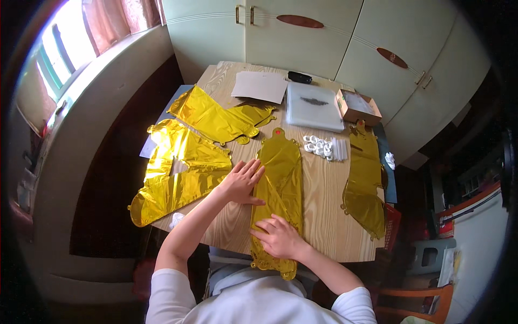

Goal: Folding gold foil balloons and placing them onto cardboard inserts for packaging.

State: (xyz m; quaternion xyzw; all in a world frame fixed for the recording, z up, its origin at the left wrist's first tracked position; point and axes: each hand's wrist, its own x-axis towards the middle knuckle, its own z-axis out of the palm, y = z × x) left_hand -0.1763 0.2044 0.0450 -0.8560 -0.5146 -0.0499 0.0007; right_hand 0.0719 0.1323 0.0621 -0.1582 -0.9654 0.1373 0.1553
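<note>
L hand (240, 183) is touching gold foil (278, 167) at L edge, fingers wide; R hand (279, 238) is resting lower on it, fingers bent, sl. apart. Foil's lying on table (325, 205), near end overhanging.

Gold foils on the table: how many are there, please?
4 visible: middle foil, far-left foil, near-left foil and right foil; more may be hidden beneath.

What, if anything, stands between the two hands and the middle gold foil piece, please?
Nothing visible does: the left hand lies across the left edge of the middle gold foil piece, and the right hand rests on its lower part.
</note>
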